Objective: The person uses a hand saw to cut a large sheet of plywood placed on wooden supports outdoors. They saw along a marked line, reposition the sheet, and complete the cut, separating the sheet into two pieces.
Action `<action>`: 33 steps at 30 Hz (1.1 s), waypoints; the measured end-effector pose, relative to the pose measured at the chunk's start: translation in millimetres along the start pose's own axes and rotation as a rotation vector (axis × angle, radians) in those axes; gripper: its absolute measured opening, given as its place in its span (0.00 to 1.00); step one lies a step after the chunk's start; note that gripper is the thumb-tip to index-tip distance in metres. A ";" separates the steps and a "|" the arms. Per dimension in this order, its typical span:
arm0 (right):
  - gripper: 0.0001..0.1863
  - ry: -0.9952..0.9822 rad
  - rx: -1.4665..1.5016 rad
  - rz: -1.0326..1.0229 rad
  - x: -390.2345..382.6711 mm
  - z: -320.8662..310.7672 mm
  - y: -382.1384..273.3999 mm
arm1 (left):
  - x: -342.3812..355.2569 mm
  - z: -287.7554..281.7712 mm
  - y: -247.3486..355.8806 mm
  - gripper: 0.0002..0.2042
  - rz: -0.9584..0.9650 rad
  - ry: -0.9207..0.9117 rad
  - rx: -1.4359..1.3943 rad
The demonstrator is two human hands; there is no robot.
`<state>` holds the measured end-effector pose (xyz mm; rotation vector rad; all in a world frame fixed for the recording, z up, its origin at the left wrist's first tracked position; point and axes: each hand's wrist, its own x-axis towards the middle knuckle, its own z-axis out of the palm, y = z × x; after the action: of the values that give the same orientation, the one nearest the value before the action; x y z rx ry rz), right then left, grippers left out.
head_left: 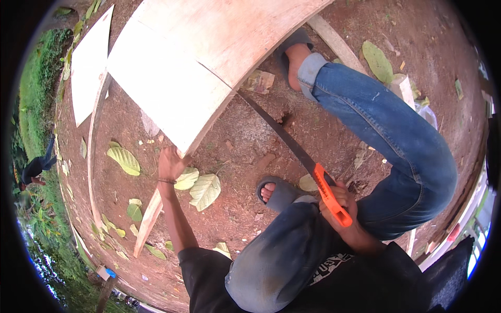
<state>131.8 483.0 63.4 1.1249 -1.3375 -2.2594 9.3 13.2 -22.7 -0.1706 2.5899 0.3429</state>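
A hand saw (289, 141) with a dark blade and an orange handle is gripped in my right hand (340, 204). Its blade tip meets the near edge of a pale plywood sheet (235, 36), where a thin straight line runs across the panel from that edge. At the sheet's lower left corner, my left hand (172, 164) is closed around the edge, its fingertips partly hidden by the wood. Beneath that wrist a wooden strip (150, 221) slants down to the ground.
My jeans-covered leg (386, 120) bends around the right side, and a sandal (279, 194) stands below the blade. Another white panel (91, 68) and a long timber strip (94, 141) lie left. Large leaves (205, 192) dot the soil. A person (37, 167) is at far left.
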 end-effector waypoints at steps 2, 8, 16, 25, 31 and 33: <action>0.13 0.014 0.032 -0.041 17.4 -2.2 -5.1 | 3.6 7.2 -6.5 0.19 0.008 -0.010 -0.031; 0.20 0.009 0.036 -0.050 -2.5 -0.7 3.1 | 3.5 5.7 -6.8 0.21 0.017 -0.026 -0.085; 0.21 0.035 0.062 -0.030 2.4 -6.6 1.0 | 4.6 -11.1 21.7 0.21 -0.130 -0.180 0.175; 0.25 0.031 0.118 -0.027 16.4 -15.7 -5.0 | 3.0 4.7 -1.9 0.18 0.112 0.024 -0.051; 0.27 0.032 0.007 -0.052 -9.6 0.6 -4.7 | -6.1 -1.9 11.1 0.20 0.020 0.039 -0.074; 0.29 0.000 -0.001 -0.025 -21.5 -1.6 -0.7 | -1.4 -5.1 7.8 0.20 0.058 0.012 -0.012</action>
<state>147.2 494.9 72.7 1.1475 -1.3301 -2.2773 6.6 19.4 -16.1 -0.1015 2.6090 0.3794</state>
